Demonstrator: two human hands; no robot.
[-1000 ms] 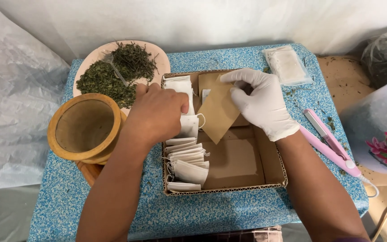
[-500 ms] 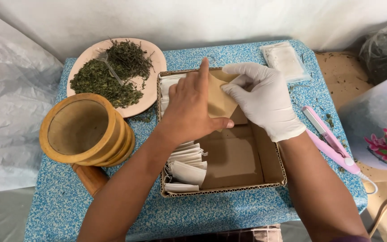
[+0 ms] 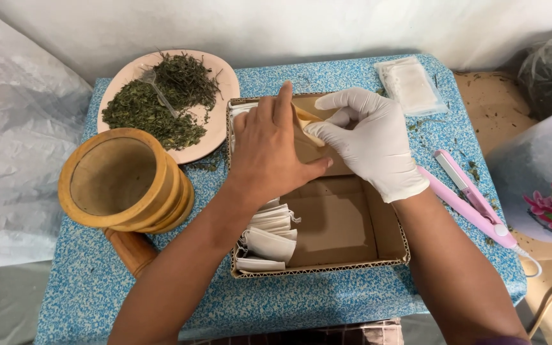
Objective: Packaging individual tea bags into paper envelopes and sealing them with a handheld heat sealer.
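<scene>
Brown paper pouch (image 3: 314, 137) sits pinched between your gloved right hand's (image 3: 368, 144) thumb and fingertips (image 3: 317, 131), at the far end of the cardboard box (image 3: 384, 236). Your bare left hand (image 3: 273, 150) lies flat against it, fingers pressed together, thumb out toward the glove. Under your left wrist, white folded sachets (image 3: 269, 236) line the box's left wall. Toward the tabletop's far left corner stands a plate of dried herbs (image 3: 161, 102), a wooden mortar (image 3: 122, 182) near its left edge, a pink sealing tool (image 3: 471, 204) along the right edge.
</scene>
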